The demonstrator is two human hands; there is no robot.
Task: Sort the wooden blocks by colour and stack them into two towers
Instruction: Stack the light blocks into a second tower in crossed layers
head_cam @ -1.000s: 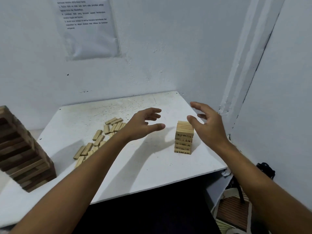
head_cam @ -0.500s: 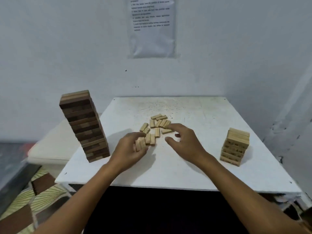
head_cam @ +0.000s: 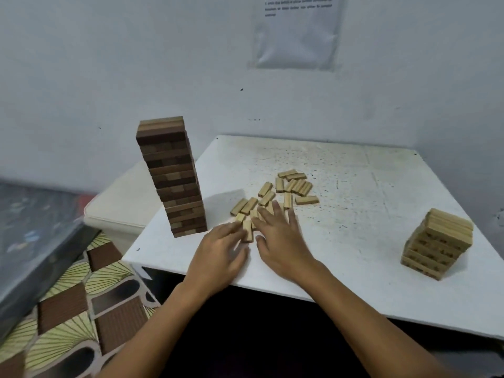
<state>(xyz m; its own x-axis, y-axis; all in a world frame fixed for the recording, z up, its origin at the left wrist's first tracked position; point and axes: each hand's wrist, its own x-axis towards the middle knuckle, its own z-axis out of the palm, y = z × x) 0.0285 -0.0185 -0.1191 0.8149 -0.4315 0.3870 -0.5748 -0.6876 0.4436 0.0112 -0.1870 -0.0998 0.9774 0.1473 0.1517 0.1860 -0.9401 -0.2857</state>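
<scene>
Gathering step: my left hand and right hand, fingers spread flat, press the loose light blocks mid-table (dark tower left, light tower right); next needs a pinch

Tall tower, near the table's left edge: dark brown blocks mixed with mid-brown ones, top layer lighter tan.
Short tower, near the right edge: pale natural wood throughout.
Loose blocks, mid-table: same pale wood.
Table: white, speckled with small dark flecks toward the far edge.
Wall: pale bluish white.
Sheet on wall: white, black print.
Floor covering: brown ribbed rectangles among cream fans with green lines.
</scene>
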